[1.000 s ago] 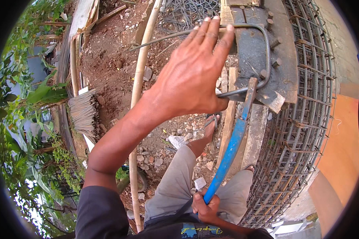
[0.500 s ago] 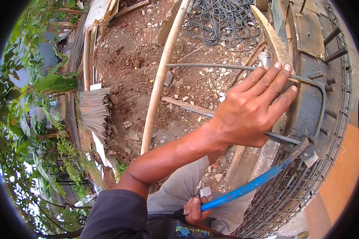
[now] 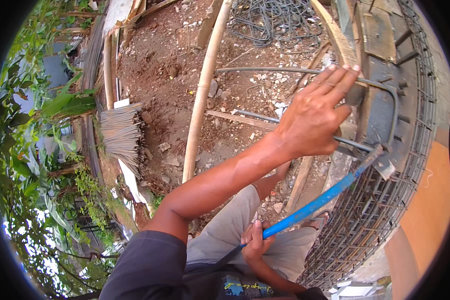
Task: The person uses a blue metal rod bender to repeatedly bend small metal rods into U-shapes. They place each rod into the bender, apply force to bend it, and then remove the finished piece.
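Observation:
My left hand (image 3: 317,110) lies over a bent steel rod (image 3: 394,112), fingertips on its upper length, index finger curled, gripping it near the lower length. The rod's corner rests among short pegs on a dark steel plate (image 3: 376,117) fixed to a timber bench. My right hand (image 3: 255,240), low in the view near my legs, is closed on the handle of a blue bending lever (image 3: 310,205). The lever's bare metal head (image 3: 377,152) is at the rod's lower bend.
Rebar cages (image 3: 355,230) line the right side. A bamboo pole (image 3: 202,105) crosses the rubble-strewn soil (image 3: 160,70). A bundle of cut rods (image 3: 120,135) lies at left beside plants (image 3: 60,110). Tangled bent steel pieces (image 3: 270,20) lie at the top, near loose planks (image 3: 297,187).
The view has shifted since a second ago, putting the rod and plate further right and lower. The lever now slants more toward the right. My left index finger has curled more.

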The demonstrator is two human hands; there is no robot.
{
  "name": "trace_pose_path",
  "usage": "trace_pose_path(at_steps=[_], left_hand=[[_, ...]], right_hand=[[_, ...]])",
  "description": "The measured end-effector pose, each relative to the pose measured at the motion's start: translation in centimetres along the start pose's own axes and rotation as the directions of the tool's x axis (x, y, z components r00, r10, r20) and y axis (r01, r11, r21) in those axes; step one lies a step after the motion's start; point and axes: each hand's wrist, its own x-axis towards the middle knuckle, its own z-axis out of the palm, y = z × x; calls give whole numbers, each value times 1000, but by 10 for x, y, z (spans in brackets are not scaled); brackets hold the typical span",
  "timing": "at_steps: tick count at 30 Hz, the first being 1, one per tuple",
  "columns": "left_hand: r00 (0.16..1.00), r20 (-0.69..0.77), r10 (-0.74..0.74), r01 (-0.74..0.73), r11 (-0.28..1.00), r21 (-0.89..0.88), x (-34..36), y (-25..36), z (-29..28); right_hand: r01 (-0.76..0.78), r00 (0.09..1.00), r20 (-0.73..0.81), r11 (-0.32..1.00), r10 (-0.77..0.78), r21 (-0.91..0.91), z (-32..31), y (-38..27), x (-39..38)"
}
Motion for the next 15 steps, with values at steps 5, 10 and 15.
trace_pose_path(at_steps=[5,10,15], left_hand=[[959,1,-284,283,955,-92,-39,45,-20],[919,144,-367,394,876,-279,-53,37,-26],[966,-4,-260,247,924,-293,-44,60,-67]], right_hand=[[-51,996,-77,998,49,-27,-16,-6,0],[-47,987,-159,966,6,-256,-38,-30,-7],[77,964,-177,844,-199,-531,-132,-62,-33]])
